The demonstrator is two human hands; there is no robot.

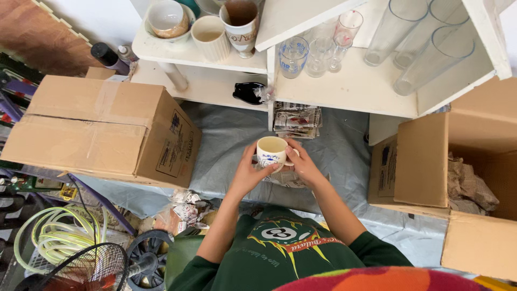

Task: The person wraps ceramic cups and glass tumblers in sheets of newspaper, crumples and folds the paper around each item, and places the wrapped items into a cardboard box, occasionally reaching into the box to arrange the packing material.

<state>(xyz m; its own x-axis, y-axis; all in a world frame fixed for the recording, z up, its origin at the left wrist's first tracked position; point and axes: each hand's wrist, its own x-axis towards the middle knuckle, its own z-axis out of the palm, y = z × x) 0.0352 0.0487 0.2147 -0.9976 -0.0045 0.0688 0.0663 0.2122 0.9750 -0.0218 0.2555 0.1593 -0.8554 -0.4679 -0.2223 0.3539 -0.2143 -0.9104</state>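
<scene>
Both hands, L [249,175] & R [302,163], grip clamped round smooth cream ceramic mug [271,151] w/ blue print.

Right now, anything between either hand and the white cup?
Nothing visible. Both the left hand and right hand already touch the small white ceramic cup with blue print, held above crumpled newspaper.

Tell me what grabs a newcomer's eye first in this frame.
Dead centre, both hands, left hand and right hand, cup a cream mug over a grey sheet. Above it, a white shelf unit holds mugs and clear glasses. A taped cardboard box sits left, an open cardboard box with crumpled paper right.
</scene>
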